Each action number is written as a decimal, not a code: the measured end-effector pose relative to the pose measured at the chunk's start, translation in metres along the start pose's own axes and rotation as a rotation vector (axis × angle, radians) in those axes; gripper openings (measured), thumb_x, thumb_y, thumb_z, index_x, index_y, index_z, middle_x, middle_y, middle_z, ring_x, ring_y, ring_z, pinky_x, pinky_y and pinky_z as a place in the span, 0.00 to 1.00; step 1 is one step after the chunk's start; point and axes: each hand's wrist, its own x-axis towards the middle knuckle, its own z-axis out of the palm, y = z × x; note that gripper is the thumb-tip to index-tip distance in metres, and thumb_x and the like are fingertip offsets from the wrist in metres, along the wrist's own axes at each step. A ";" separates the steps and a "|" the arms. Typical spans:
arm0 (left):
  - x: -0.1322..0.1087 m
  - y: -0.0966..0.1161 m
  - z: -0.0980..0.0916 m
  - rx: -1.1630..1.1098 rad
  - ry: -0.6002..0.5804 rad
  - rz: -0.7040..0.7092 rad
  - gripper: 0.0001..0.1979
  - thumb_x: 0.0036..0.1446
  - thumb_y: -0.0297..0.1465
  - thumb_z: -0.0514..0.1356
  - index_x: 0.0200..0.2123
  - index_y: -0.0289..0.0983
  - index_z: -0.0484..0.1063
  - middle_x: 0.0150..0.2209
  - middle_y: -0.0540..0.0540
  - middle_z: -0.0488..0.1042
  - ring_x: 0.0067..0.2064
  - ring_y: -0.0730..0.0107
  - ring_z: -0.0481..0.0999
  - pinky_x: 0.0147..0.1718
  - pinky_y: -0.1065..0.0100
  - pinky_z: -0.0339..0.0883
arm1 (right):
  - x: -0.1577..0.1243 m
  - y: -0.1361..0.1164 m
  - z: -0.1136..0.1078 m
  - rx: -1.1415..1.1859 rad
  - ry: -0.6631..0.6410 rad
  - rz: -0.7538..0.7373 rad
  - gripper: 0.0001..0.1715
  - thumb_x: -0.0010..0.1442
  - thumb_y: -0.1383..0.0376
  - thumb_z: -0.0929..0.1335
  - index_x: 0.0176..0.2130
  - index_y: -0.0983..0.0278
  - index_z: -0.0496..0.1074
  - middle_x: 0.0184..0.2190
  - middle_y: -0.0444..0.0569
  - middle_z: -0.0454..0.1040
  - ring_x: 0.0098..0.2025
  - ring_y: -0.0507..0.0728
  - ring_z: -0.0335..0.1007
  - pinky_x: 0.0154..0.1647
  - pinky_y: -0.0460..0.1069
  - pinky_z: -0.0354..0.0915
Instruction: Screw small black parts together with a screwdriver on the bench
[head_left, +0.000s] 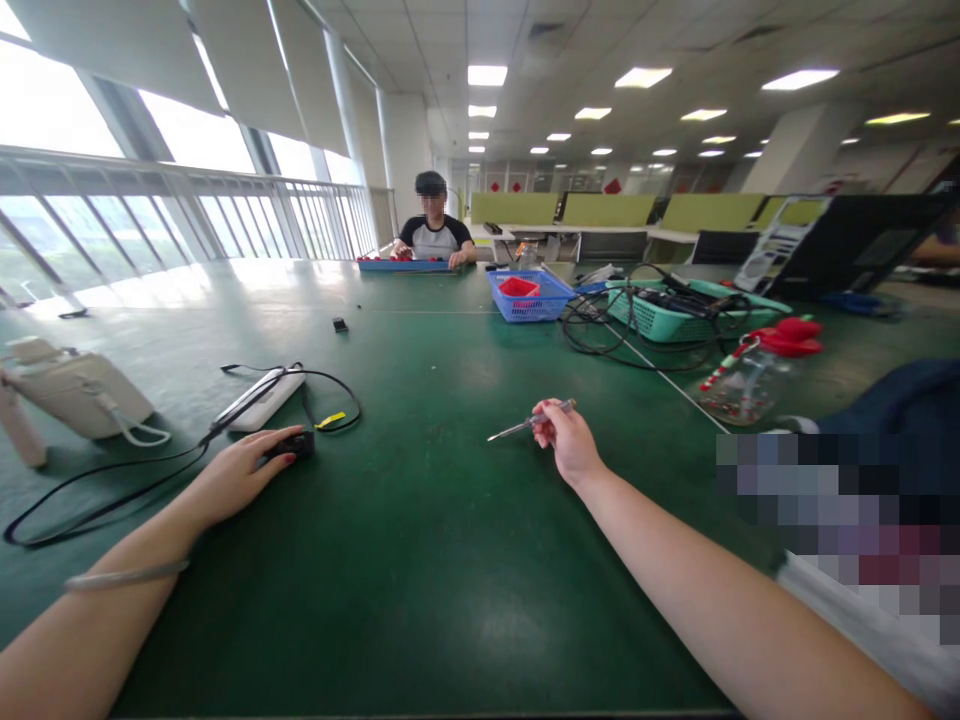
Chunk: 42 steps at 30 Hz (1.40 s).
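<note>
My left hand [238, 472] rests on the green table [420, 560], its fingers curled over a small black plug [298, 444] at the end of a black cable [90, 500]. The cable runs to a white power strip [262, 398] just beyond my fingers. My right hand [568, 438] is raised over the middle of the table and pinches a thin screwdriver [529, 421] with a clear handle. Its metal tip points left.
A beige device [75, 393] sits at the far left. A blue basket [530, 295] with a red box, a teal tray [675, 315] of tangled cables and a clear jar with a red lid [750, 375] stand to the right. A person sits at the far end.
</note>
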 end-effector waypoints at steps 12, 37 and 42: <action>-0.005 0.021 -0.001 -0.038 0.092 0.066 0.21 0.58 0.47 0.54 0.51 0.45 0.67 0.51 0.51 0.73 0.52 0.62 0.70 0.55 0.59 0.62 | -0.002 0.000 0.002 -0.066 -0.011 -0.029 0.14 0.56 0.55 0.68 0.33 0.64 0.69 0.19 0.40 0.68 0.17 0.48 0.59 0.16 0.44 0.55; 0.093 0.207 0.077 -0.292 -0.009 0.351 0.25 0.51 0.36 0.65 0.54 0.41 0.70 0.48 0.45 0.77 0.50 0.59 0.73 0.52 0.61 0.65 | -0.055 -0.033 0.037 -0.931 -0.466 -0.790 0.04 0.60 0.68 0.65 0.38 0.62 0.68 0.30 0.47 0.71 0.32 0.55 0.64 0.35 0.51 0.62; 0.096 0.203 0.076 -0.320 -0.032 0.355 0.26 0.50 0.36 0.65 0.54 0.41 0.71 0.47 0.45 0.77 0.49 0.59 0.73 0.51 0.60 0.66 | -0.055 -0.032 0.036 -0.966 -0.456 -0.749 0.07 0.58 0.70 0.64 0.38 0.61 0.67 0.30 0.46 0.72 0.31 0.55 0.65 0.35 0.51 0.62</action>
